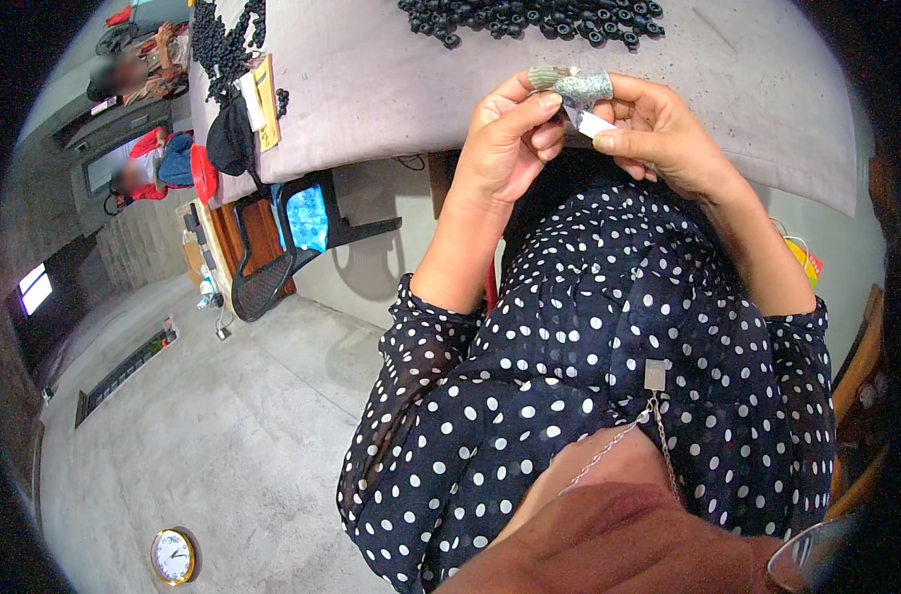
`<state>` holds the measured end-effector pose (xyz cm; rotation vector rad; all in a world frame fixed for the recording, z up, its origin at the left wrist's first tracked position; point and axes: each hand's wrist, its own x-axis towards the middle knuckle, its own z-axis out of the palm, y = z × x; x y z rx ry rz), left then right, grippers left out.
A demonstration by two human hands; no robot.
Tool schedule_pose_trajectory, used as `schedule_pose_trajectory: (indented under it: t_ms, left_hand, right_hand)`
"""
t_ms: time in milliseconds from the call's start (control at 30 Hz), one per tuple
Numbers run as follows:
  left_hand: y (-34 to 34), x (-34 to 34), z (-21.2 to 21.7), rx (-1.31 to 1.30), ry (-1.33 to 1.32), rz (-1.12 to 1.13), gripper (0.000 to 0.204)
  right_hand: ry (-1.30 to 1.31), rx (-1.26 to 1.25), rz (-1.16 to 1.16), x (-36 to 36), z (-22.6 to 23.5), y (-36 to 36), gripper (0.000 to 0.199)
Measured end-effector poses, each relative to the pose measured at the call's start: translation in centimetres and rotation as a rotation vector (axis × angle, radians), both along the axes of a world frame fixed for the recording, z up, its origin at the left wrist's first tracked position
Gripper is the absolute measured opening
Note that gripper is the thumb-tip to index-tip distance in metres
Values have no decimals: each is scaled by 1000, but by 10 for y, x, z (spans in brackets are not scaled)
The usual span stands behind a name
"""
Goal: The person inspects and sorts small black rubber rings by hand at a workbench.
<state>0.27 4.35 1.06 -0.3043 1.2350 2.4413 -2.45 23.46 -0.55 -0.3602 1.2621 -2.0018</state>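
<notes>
Grey cloth covers the counter, which stretches across the top of the view, with a bare concrete floor below it to the left. A heap of small black ring-shaped parts lies along the far edge of the counter, and a second dark heap sits at its left end beside a yellow card. The person wears a dark blouse with white dots and raises both hands just in front of the counter's near edge. The left hand has its fingers closed together on the left end of a small greenish-grey wrapped piece, thumb and forefinger pinching it. The right hand meets it from the other side, its fingers clamped on the same piece and on a small white strip that hangs just under it. The piece is held in the air between the two hands, above the counter's edge and well short of the black parts. A black mesh chair stands at the counter's left corner, and a round wall clock lies on the floor near the bottom of the view. Two other people sit far off at upper left.
</notes>
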Motion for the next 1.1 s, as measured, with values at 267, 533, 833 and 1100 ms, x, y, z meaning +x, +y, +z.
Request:
schedule_pose_trajectory:
  t_ms: [267, 533, 833, 1100]
  left_hand:
    - [-2, 2, 2, 46, -6, -32, 20]
    - [4, 3, 2, 207, -92, 20, 17]
    - [3, 6, 0, 155, -42, 24, 17]
    - [2, 6, -1, 162, -51, 16, 16]
  right_hand:
    - [-13, -66, 31, -2, -5, 2, 41]
    - [-44, -60, 35, -2, -3, 2, 38]
    - [5, -34, 25, 1, 3, 2, 35]
    - [-4, -54, 42, -2, -5, 2, 36]
